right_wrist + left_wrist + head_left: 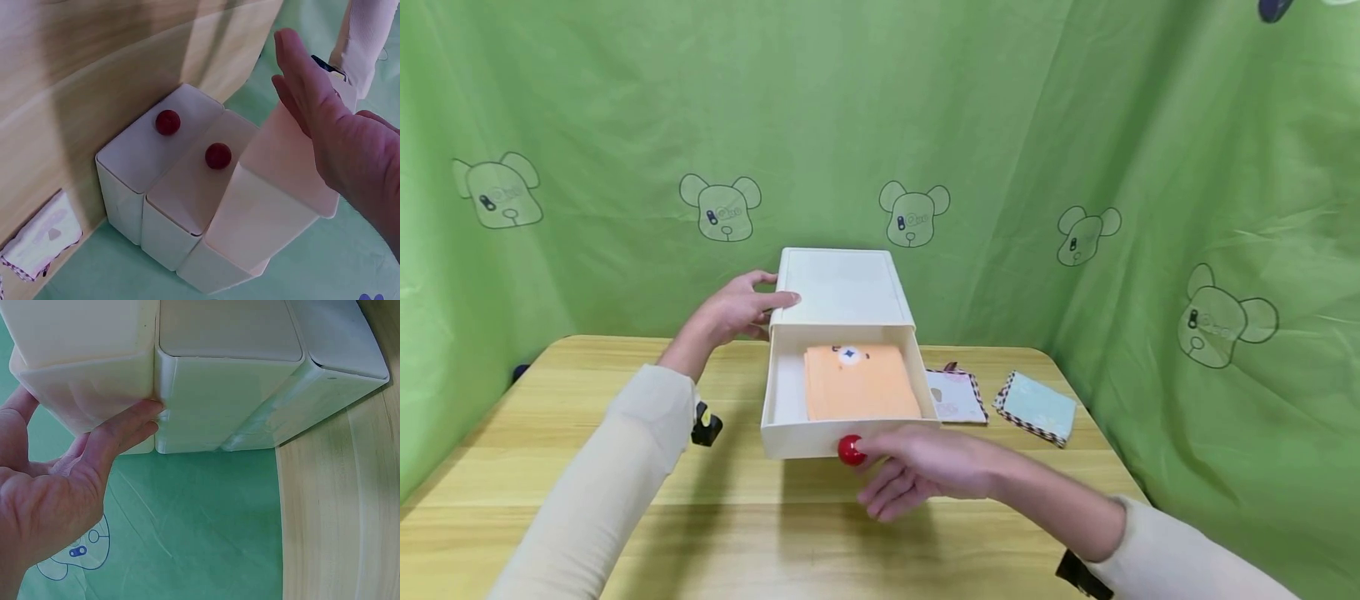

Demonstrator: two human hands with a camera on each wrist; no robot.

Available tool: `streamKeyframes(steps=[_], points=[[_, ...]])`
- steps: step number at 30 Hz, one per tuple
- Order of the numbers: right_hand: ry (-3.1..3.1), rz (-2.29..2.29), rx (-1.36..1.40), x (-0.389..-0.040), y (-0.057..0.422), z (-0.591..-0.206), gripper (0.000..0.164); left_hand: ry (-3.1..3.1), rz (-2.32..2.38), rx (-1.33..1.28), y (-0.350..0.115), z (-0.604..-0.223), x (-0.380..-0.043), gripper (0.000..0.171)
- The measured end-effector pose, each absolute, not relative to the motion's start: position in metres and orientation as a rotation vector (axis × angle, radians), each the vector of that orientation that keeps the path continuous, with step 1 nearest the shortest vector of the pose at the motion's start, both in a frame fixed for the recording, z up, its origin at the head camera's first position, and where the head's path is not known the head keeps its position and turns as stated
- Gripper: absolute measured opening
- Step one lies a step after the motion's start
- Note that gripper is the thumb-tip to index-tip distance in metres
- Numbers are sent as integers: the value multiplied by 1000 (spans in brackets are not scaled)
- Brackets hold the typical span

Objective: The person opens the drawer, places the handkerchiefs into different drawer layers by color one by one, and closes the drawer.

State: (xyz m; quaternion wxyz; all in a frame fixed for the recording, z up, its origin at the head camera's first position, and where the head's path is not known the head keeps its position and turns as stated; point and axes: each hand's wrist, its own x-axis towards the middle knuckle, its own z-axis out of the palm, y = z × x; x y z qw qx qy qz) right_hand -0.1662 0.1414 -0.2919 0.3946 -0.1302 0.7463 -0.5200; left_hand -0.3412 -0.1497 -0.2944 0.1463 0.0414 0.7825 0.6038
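A white stacked drawer cabinet (842, 287) stands on the table, its top drawer (786, 383) pulled out. Inside that drawer lies a folded orange towel (861, 383) with a small bear print. My left hand (741, 307) holds the cabinet's upper left side, thumb over the top edge and fingers along the side. At the drawer front, my right hand (925, 467) touches the red knob (851, 450) with one digit while its other fingers extend below. The right wrist view shows that hand (331, 119) across the top drawer's front, hiding its knob.
Two lower drawers are closed, each with a red knob (167, 122). Right of the cabinet lie a folded white cloth (957, 396) and a folded light blue cloth (1037, 407), both with checkered edges. A green curtain (820, 108) hangs behind the wooden table (625, 417).
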Motion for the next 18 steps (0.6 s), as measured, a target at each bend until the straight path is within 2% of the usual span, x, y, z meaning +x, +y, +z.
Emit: streamKeyframes(steps=[8, 18], points=[[1856, -1413, -315, -168, 136, -299, 39, 2268, 1731, 122, -151, -294, -341, 85], [1882, -1476, -308, -168, 134, -299, 48, 2256, 1742, 115, -150, -294, -341, 85]])
